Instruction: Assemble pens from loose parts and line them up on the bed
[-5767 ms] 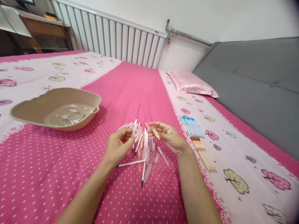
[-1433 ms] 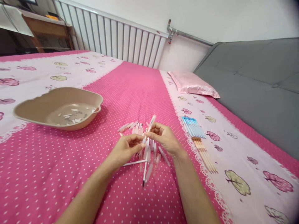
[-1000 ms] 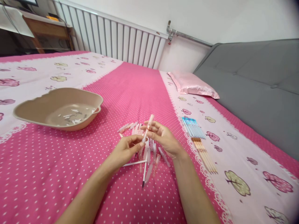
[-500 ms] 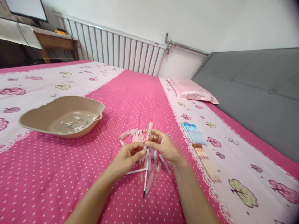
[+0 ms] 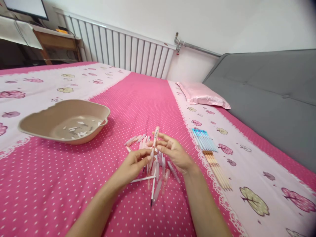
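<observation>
A slim pink pen (image 5: 155,136), with small dark markings near its top, stands tilted between my hands. My left hand (image 5: 133,166) pinches its lower part between thumb and fingers. My right hand (image 5: 176,154) is at the upper part, fingers passing behind it and thumb close against its side; the exact contact is partly hidden. Below lies a loose pile of pink translucent pen parts (image 5: 174,171), some covered by my hands. A white refill (image 5: 153,189) with a dark tip points toward me, and another white stick (image 5: 142,179) lies across it.
A beige basin (image 5: 61,112) holding small white pieces sits at left. On the right lie a row of blue pens (image 5: 204,140) and a row of tan-orange pens (image 5: 217,169). A pink pillow (image 5: 203,95) rests by the grey headboard (image 5: 266,85). A radiator (image 5: 118,42) stands behind.
The pen has turned, so its dark markings now face me. My right thumb and fingers have shifted slightly right and loosened around it. My left hand keeps its pinch, slightly lower left.
</observation>
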